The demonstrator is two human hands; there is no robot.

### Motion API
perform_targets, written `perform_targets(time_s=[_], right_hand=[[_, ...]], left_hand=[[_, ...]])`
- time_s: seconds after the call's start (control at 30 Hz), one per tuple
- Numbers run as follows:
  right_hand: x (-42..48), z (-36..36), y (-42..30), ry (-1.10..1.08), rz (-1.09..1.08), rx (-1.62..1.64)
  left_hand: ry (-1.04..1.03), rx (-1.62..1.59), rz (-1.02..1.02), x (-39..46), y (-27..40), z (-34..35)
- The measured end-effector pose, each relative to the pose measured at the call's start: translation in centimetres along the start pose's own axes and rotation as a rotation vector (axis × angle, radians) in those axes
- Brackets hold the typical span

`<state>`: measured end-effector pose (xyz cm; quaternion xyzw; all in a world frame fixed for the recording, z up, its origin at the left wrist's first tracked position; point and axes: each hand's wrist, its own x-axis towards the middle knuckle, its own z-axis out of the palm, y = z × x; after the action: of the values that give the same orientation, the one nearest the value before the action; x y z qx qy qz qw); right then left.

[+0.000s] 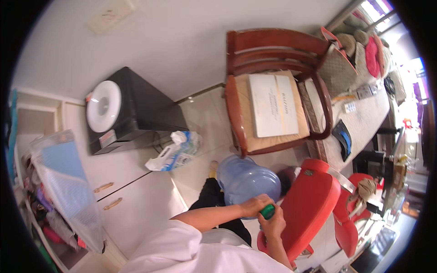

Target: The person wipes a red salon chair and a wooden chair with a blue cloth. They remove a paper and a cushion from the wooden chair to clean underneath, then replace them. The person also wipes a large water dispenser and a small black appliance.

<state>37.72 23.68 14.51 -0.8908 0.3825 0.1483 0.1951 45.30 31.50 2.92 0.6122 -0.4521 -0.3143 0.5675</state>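
In front of my body stands a large translucent blue water-cooler bottle (254, 181), tilted with its neck end towards me. A green cap (267, 212) shows at that end. My left hand (256, 206) is closed around the neck beside the cap. From the other side my right hand (274, 221) grips the cap end, its fingers wrapped close to the green. The neck itself is mostly hidden by both hands. Just right of the bottle and my right hand is a red padded seat (309, 208).
A black water dispenser (143, 99) with a white round top stands against the wall. By it lies a white-and-blue plastic bag (177, 152). A brown wooden armchair (235, 116) holds a flat white box (273, 105). White cabinets (136, 204) are on the left, a cluttered table (362, 123) on the right.
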Motion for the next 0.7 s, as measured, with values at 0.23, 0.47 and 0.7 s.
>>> perform_targets(time_s=[0.23, 0.47, 0.7], right_hand=[[3.3, 4.5, 1.2, -0.009, 0.048, -0.015], [8.0, 8.7, 3.0, -0.024, 0.123, -0.04], [12.2, 13.6, 5.1, -0.001, 0.159, -0.057]], left_hand=[[0.037, 0.097, 0.005, -0.1, -6.8, 1.6], [-0.02, 0.297, -0.091, 1.7, -12.5, 3.8], [-0.049, 0.359, -0.16, 2.8, -18.5, 5.3]])
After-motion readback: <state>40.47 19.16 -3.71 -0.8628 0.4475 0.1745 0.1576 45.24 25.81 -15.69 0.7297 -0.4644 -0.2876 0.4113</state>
